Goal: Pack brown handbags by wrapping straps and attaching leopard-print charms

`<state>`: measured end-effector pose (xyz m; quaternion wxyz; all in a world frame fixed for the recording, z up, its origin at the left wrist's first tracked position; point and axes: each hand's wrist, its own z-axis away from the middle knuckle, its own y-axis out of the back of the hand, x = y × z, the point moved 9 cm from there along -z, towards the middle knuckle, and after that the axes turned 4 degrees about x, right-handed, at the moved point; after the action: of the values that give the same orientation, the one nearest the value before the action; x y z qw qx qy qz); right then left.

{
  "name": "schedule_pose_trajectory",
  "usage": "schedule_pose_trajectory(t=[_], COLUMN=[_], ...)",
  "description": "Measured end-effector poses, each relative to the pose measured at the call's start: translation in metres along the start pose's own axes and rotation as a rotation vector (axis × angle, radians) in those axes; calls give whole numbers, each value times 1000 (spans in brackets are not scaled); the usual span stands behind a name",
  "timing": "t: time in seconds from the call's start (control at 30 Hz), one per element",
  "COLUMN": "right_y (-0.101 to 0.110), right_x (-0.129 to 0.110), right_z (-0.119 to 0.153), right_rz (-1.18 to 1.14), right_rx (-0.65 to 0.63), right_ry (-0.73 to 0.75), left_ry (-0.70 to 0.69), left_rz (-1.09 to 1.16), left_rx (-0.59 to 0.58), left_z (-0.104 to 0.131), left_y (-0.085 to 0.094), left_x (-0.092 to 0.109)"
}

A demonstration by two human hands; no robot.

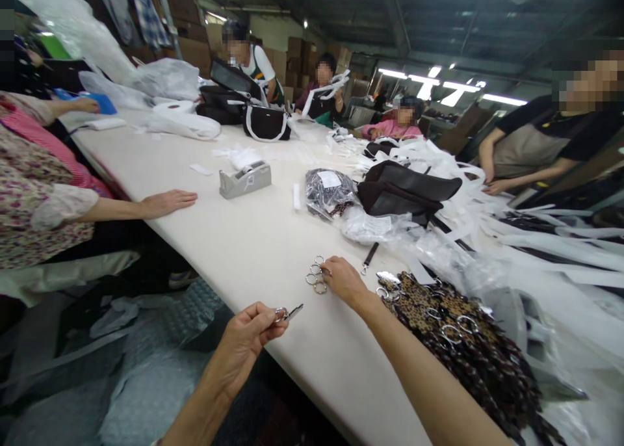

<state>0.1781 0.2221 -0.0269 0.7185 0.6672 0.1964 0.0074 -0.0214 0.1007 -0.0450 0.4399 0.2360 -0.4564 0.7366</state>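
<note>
My left hand (251,329) is over the near edge of the table, its thumb and fingers pinched on a small shiny metal piece (281,314) with a dark, narrow end pointing right. I cannot tell its exact kind. Farther right, my right hand (344,280) rests at the tabletop with its fingertips closed at a small cluster of metal rings (319,288), seemingly on one of them. Just beyond that hand lies a short black strap (371,256) with a metal clasp. A leopard-print heap with chains and rings (439,322) is beside my right forearm.
A grey tape dispenser (245,179) stands on the white table (253,238). Plastic-wrapped goods (330,189), dark bags (409,189) and white strips lie to the right. A co-worker's hand (170,203) rests at the left edge; other people stand around. Bubble wrap (151,387) is below.
</note>
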Motion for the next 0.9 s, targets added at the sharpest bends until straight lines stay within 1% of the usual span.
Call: schedule_pose_trajectory(t=[0.1,0.17,0.23,0.3,0.37,0.43,0.53,0.63,0.7,0.8,0.9], right_y=[-1,2,11,26,41,53,60,61,62,65,70], right_x=[5,16,35,60,87,109,128,132,127,113,99], right_z=[-2,0,4,11,22,35,52,57,49,21,-23], right_rz=[39,69,100,121,120,90,20,-28,-48,-69,-72], right_rx=[-28,-27,-2,43,82,91,70,88,123,188,258], right_ry=[-12,-48,-114,-196,-271,-319,-331,-319,-300,-254,-209], left_ry=[-13,-18,-18,-14,-10,-10,-2,1,-44,-181,-272], left_rz=[4,8,7,3,-4,-11,-17,-46,-110,-243,-322], left_rx=[-13,-24,-32,-35,-36,-34,-27,-35,-30,9,26], left_z=[0,-1,-2,-3,-4,-4,-3,-8,-15,-32,-48], left_y=[2,3,5,7,9,9,7,1,-4,-9,-12], left_x=[1,2,1,0,0,0,0,-3,-2,8,16])
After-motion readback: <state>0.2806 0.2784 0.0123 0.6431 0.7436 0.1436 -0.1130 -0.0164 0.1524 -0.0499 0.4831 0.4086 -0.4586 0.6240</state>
